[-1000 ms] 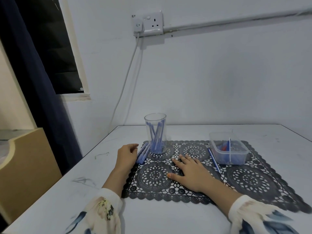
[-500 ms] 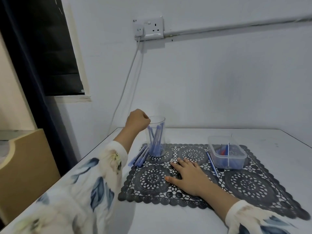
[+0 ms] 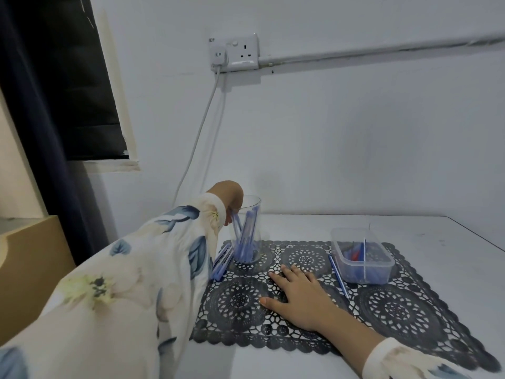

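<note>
A clear glass (image 3: 252, 214) stands on a black lace mat (image 3: 396, 310) and holds several blue pens (image 3: 246, 242). My left hand (image 3: 229, 195) is bent over the glass's left rim and pinches the top of one blue pen that stands in the glass. A few more blue pens (image 3: 220, 265) lie on the mat just left of the glass. My right hand (image 3: 297, 296) rests flat on the mat with fingers spread, holding nothing. My floral sleeve hides the mat's left edge.
A clear plastic container (image 3: 382, 272) with blue and red pens sits on the mat at the right, with one blue pen (image 3: 338, 277) lying beside it. The white table (image 3: 451, 242) meets the wall. A cable (image 3: 199, 132) hangs from a wall socket (image 3: 237, 53). A wooden cabinet (image 3: 32, 255) stands left.
My left hand rose from the loose pens beside the glass, went over the rim and now dips its fingers into the glass. My right hand stayed on the mat.
</note>
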The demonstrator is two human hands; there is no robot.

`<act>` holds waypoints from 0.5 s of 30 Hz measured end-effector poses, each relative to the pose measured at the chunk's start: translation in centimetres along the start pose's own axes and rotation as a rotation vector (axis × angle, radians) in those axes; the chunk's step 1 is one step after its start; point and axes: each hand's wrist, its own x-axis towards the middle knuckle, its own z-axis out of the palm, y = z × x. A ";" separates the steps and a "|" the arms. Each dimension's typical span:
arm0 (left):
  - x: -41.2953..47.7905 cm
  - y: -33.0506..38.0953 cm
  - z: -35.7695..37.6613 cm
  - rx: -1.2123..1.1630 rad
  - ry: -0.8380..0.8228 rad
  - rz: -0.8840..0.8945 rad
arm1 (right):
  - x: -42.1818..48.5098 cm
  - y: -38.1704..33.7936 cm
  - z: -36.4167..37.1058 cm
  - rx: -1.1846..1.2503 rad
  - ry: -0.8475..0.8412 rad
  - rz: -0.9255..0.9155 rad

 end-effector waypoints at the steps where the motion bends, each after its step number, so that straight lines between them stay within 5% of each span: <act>1: -0.1 0.1 -0.1 0.048 0.001 -0.003 | 0.0 0.0 -0.1 0.002 -0.001 -0.001; 7: -0.6 0.6 -0.2 0.231 0.349 0.168 | -0.1 0.1 -0.2 -0.013 -0.023 0.003; 15: -1.1 0.2 -1.2 -0.430 0.872 0.383 | -0.1 0.2 -0.3 -0.037 -0.029 0.002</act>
